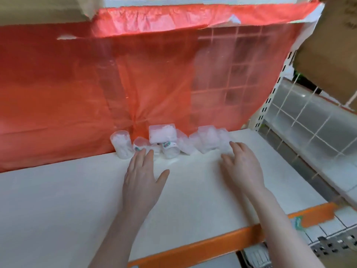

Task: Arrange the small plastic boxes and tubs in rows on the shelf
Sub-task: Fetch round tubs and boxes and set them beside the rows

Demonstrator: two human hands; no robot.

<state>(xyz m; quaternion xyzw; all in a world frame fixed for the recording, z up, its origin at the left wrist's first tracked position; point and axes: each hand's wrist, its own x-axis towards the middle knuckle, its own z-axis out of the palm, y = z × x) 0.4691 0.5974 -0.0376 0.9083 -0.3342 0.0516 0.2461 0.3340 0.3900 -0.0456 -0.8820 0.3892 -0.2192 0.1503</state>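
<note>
Both hands (142,177) (242,167) flat, fingers extended

We see a translucent red plastic sheet (81,97) hanging as a backdrop, with a white wire grid panel (229,74) showing through its right part. To the right stands a white perforated metal upright (270,97), with brown cardboard boxes (332,55) above. Another brown cardboard piece (42,10) sits upper left.
</note>
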